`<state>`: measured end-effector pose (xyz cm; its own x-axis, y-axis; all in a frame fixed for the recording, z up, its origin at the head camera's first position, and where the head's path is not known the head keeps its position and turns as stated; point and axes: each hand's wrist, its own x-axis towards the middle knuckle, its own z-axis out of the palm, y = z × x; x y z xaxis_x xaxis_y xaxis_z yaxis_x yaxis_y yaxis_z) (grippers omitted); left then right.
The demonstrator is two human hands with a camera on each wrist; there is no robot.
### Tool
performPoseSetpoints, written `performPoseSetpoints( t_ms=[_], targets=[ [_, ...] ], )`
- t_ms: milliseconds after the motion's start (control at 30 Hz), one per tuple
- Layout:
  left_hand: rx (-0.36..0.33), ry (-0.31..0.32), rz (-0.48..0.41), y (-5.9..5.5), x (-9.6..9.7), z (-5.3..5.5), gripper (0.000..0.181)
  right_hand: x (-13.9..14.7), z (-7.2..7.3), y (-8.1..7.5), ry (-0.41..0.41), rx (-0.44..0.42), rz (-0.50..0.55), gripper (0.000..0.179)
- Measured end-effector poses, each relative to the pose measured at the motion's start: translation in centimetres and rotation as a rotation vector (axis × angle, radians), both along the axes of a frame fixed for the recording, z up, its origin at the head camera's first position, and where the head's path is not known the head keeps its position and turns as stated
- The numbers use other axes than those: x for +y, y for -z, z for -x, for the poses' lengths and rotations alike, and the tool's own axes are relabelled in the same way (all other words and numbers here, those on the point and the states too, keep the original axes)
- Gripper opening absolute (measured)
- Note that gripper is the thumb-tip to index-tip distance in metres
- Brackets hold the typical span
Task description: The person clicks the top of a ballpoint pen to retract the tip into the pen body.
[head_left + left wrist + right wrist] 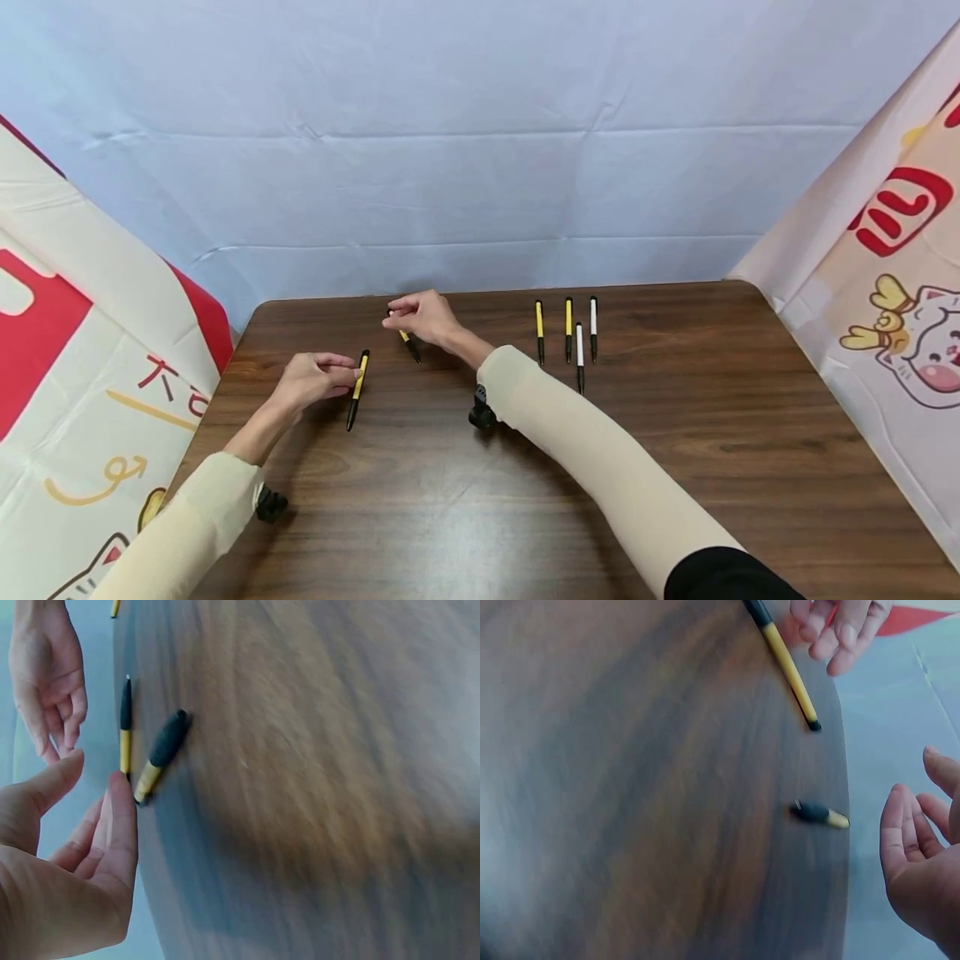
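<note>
A yellow pen with a black grip (358, 390) lies on the wooden table, tip toward the person. My left hand (318, 380) is at its left, fingertips right by the upper barrel. In the left wrist view, that hand's thumb and fingers (120, 825) are spread apart with nothing between them. Farther back lies a second yellow and black pen (410, 344), slanted and partly hidden under my right hand (426, 318). The right wrist view shows this pen (821, 814) on the tabletop, while the right thumb and fingers (904, 832) stay apart.
Right of the right forearm lie two yellow pens, one (540, 331) beside the other (568, 328), and two white pens, one (593, 328) farther back than the other (580, 357). Pale cloth (480, 192) hangs behind the table (675, 375); printed cloths flank it.
</note>
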<state>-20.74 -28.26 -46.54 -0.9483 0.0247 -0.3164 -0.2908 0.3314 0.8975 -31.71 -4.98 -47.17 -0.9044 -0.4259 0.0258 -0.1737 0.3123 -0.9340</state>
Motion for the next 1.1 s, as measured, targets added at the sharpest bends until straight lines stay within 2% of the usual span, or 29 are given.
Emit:
performPoseSetpoints(
  t_ms=[167, 233, 400, 567, 767, 900, 1100],
  targets=[
    [0.007, 0.000, -0.053, -0.4, 1.4, 0.7, 0.054, 1.3, 1.4, -0.4, -0.037, 0.002, -0.016, 0.043],
    [0.009, -0.006, -0.040, -0.5, 2.0, 1.1, 0.055, 1.6, 1.9, -0.5, -0.052, 0.000, -0.024, 0.045],
    [0.039, -0.022, 0.050, -0.4, 3.6, 2.2, 0.053, 2.2, 3.0, -0.3, -0.071, 0.032, -0.094, 0.049],
    [0.042, -0.034, 0.106, -0.2, 4.8, 3.0, 0.053, 2.2, 4.0, 0.2, -0.087, 0.089, -0.191, 0.051],
    [0.083, -0.016, 0.254, 0.2, 6.1, 3.5, 0.054, 1.9, 4.3, 0.6, -0.139, 0.107, -0.283, 0.055],
    [0.103, -0.015, 0.325, 0.4, 6.8, 3.8, 0.054, 1.7, 4.2, 0.9, -0.154, 0.094, -0.288, 0.056],
    [0.120, -0.052, 0.346, 1.0, 7.5, 4.6, 0.049, 1.8, 4.3, 1.4, -0.091, 0.061, -0.243, 0.054]
  ],
)
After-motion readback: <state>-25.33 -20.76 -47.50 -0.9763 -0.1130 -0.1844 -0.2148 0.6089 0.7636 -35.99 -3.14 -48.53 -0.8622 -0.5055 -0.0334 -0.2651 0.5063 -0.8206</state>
